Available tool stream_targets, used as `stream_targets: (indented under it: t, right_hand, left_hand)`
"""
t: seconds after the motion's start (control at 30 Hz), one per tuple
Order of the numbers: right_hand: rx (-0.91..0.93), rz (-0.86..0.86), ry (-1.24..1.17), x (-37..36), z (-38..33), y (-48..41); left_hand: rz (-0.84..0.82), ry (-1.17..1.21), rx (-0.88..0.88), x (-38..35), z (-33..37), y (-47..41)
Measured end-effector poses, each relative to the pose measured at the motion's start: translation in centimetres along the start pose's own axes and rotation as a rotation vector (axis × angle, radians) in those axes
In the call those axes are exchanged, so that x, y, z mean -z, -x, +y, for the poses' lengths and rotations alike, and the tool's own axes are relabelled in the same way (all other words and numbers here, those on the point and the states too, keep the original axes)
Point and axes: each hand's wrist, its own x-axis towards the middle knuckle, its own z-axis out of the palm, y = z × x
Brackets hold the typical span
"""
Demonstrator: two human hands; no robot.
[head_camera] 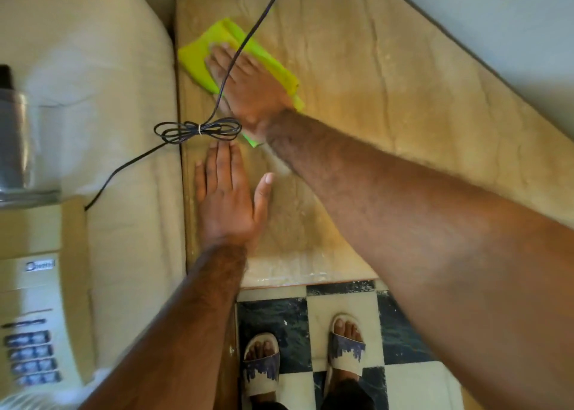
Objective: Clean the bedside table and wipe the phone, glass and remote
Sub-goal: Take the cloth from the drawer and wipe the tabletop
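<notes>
We see the right hand (248,80) flat, fingers spread, pressing a bright yellow-green cleaning cloth (198,58) onto the far left part of the beige marble-patterned worktop (388,77). The left hand (230,201) lies open, palm down, on the worktop's near left edge, holding nothing. A thin black cable with 1 tied bundle (198,130) crosses above the right hand. A cream push-button phone (31,316) and a clear drinking glass (15,148) sit on the bed (124,99), left.

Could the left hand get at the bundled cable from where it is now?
Probably yes. The left hand lies flat on the table, fingertips just short of the bundled cable, with nothing between them. The right hand presses the green cloth farther back.
</notes>
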Motion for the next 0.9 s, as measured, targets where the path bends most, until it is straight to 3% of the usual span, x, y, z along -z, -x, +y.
stream_targets:
  t: [0.07, 0.13, 0.3, 0.43, 0.63, 0.9]
  right_hand:
    - [0.158, -0.013, 0.064, 0.2, 2.0, 0.8]
    - [0.153, 0.0, 0.072, 0.7, 5.1, 1.5]
    - [-0.338, 0.139, -0.024, 2.0, 13.6, 4.8]
    - [-0.517, 0.175, -0.019, 1.6, 18.4, 11.9]
    - [-0.613, 0.243, 0.011, -1.7, 16.3, 25.3]
    - [-0.674, 0.274, -0.061, -1.4, 15.0, 26.3]
  left_hand:
    - [-0.005, 0.004, 0.0, 0.1, 0.2, 0.0]
    - [-0.022, 0.001, 0.005, 0.3, 0.2, 0.0]
    - [-0.017, -0.001, 0.012, 0.1, 0.2, 0.2]
    - [-0.023, -0.012, 0.018, 0.0, 0.1, 0.2]
    - [-0.008, -0.011, 0.016, -0.3, 0.1, 0.2]
    - [-0.024, -0.005, 0.026, -0.2, 0.4, 0.1]
